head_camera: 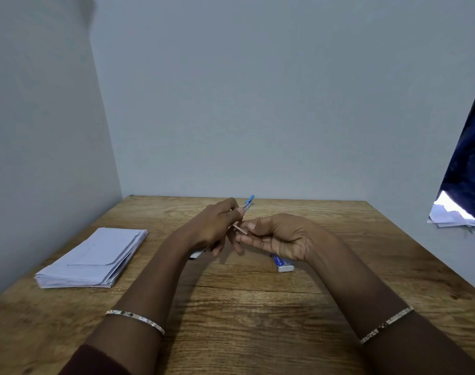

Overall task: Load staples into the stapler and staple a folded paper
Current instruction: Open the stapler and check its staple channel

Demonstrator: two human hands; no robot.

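My left hand grips a small blue and silver stapler above the middle of the wooden table; its tip sticks out past my fingers and its back end shows below my palm. My right hand pinches a short strip of staples between thumb and fingers, right beside the stapler. A stack of folded white papers lies on the table's left side. A small blue and white staple box rests on the table under my right hand.
Walls close the table in at the back and left. A dark blue curtain hangs at the right, with loose white papers below it beyond the table's right edge.
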